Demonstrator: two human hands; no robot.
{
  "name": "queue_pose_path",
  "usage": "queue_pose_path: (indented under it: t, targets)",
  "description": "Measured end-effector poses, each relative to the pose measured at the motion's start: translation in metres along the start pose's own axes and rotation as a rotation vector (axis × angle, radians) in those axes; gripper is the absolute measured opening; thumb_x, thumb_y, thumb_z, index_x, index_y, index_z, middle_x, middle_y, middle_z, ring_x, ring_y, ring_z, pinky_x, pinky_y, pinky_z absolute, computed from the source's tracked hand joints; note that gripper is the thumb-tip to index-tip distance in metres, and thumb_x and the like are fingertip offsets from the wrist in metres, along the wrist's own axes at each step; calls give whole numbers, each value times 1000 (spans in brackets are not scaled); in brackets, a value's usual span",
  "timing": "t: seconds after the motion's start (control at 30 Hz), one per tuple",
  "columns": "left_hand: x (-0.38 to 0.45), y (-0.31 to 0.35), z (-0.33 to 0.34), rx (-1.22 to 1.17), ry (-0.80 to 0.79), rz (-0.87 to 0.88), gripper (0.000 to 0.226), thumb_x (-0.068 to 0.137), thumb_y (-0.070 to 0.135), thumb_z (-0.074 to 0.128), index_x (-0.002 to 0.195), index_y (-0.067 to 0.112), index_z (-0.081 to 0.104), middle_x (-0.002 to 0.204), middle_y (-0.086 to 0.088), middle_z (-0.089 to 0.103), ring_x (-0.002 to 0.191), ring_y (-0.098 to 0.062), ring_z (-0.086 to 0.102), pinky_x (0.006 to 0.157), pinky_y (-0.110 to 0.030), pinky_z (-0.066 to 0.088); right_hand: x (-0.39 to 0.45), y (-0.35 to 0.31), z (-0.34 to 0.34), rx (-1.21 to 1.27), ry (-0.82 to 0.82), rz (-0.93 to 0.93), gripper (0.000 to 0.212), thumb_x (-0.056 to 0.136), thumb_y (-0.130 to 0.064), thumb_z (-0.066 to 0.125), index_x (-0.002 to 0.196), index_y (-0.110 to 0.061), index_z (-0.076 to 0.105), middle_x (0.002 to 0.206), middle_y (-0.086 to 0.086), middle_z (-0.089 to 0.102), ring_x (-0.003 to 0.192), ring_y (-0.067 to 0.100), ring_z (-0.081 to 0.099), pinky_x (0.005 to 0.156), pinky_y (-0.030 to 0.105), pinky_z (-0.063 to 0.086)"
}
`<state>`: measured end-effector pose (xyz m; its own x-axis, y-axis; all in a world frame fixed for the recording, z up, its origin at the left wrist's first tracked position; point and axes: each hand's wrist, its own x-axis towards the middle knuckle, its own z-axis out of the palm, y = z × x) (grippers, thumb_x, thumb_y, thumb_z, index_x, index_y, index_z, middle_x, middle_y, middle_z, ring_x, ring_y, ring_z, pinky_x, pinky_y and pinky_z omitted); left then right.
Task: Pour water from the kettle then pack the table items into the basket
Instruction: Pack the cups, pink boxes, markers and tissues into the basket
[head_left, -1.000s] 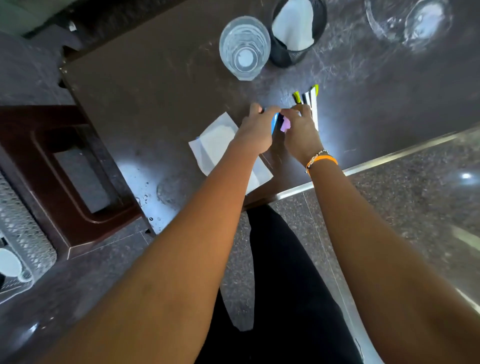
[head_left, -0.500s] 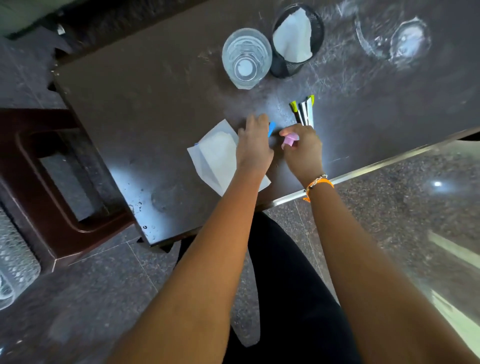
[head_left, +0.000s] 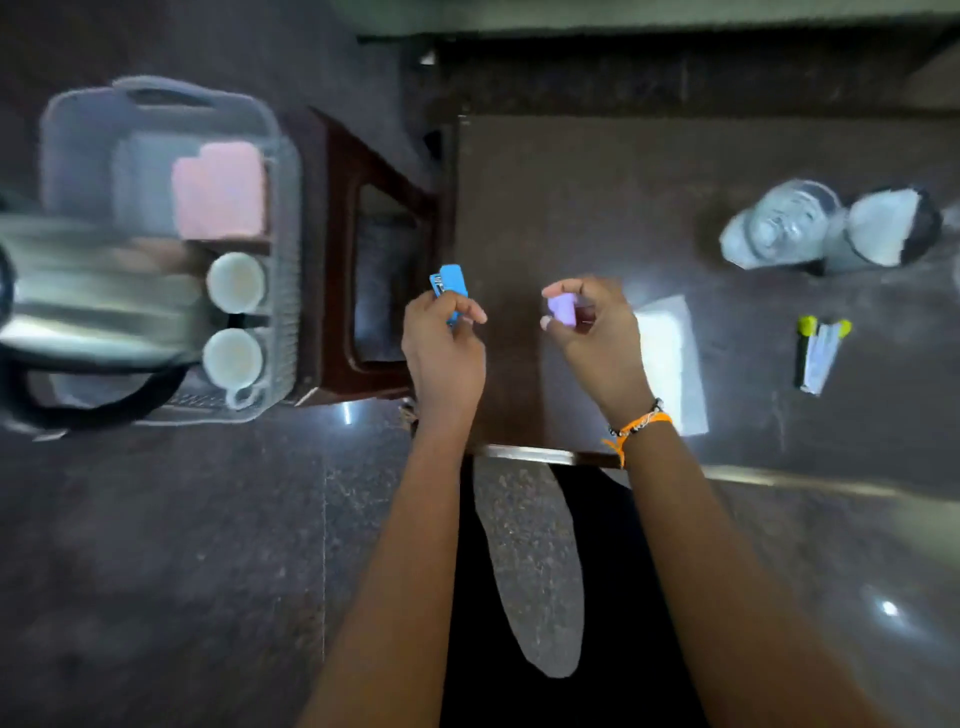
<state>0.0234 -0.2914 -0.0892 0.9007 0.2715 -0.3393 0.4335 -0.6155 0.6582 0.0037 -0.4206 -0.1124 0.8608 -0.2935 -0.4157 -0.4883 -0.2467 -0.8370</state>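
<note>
Two small items have been lifted clear of the table (head_left: 571, 171) since a second ago, when both hands were bunched together over them beside the paper napkin. A blue stapler-like item (head_left: 450, 283) is now gripped in the curled fingers of the left hand (head_left: 441, 343), which is held over the table's left edge. A small purple item (head_left: 563, 309) is pinched between thumb and fingers of the right hand (head_left: 597, 332), raised above the table surface. The hands have been drawn apart, and the view has been swung leftward, so that the basket (head_left: 280, 249) is now seen in full.

From this it is judged that the packing step is under way and that the two items are being carried toward the basket, which stands well to the left, beyond a dark wooden stool (head_left: 332, 171). Two white cups (head_left: 235, 283), a pink item (head_left: 221, 189) and the metal kettle (head_left: 98, 306) are already seen in or over the basket, though heavily blurred.

Still to be packed, farther right on the table, are the white napkin (head_left: 670, 358), a bundle of markers (head_left: 818, 356), a clear glass (head_left: 779, 223) and a dark mesh holder (head_left: 893, 228) with white paper in it.

No brand, label or writing can be read anywhere; motion blur hides any fine detail.
</note>
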Motion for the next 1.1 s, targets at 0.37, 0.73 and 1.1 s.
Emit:
queue_pose_path:
  t: [0.37,0.73,1.1]
  targets:
    - [132,-37,-172,-60,199,-127,31,84,8,55,113,5,64,141,-18,35,127,-31,41,111,-33,29,27,-126,178,-90,-222,-291,35,75,8,63,105,-10,66,111,8,58,88,10,57,73,4,47]
    - [270,-46,-186,268,-72,-439,45,87,33,45,126,11,51,145,-7,31,129,-29,33,102,-37,31,89,-180,246,-205,-48,-374,29,79,-6,63,108,-10,64,99,4,58,71,7,53,71,8,42]
    - [290,-65,-195,175,-191,-614,45,88,28,41,129,11,48,140,-11,44,124,-28,44,107,-37,34,131,-197,282,-331,-13,-164,25,81,-29,65,98,-12,70,97,11,72,89,23,65,81,27,48]
